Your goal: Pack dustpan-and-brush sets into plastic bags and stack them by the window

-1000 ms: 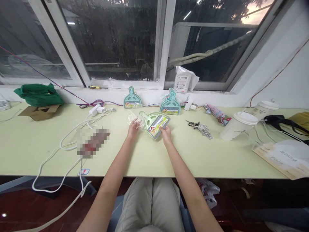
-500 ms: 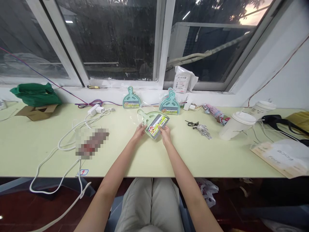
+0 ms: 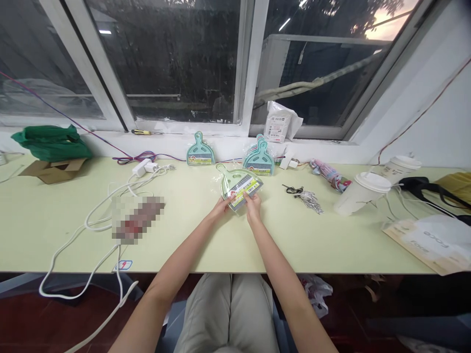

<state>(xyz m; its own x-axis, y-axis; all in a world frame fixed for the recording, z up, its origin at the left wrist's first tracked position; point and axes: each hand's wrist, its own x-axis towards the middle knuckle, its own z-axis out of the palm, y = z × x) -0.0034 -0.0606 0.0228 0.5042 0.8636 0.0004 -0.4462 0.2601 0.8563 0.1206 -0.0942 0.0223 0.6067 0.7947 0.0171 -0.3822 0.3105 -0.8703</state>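
Observation:
A light green dustpan and brush set (image 3: 239, 184) in clear wrapping is held over the middle of the table, tilted, its handle up and to the left. My left hand (image 3: 222, 206) grips its lower left edge. On the lower right edge my right hand (image 3: 252, 203) is closed, thumb over the printed label. Behind it, a teal dustpan set (image 3: 199, 149) leans upright against the wall. Several more teal sets stand stacked (image 3: 259, 157) to the right of that one.
White cables (image 3: 91, 208) and a blurred item (image 3: 138, 220) lie left. Farther back are an opened carton (image 3: 55, 170) and green cloth (image 3: 53, 142). To the right are keys (image 3: 307, 197), an umbrella (image 3: 329, 175), cups (image 3: 362, 192) and a paper bag (image 3: 430, 240).
Both hands have shifted the light green set slightly right. It has turned a little, and my left hand's fingers now lie nearer the label.

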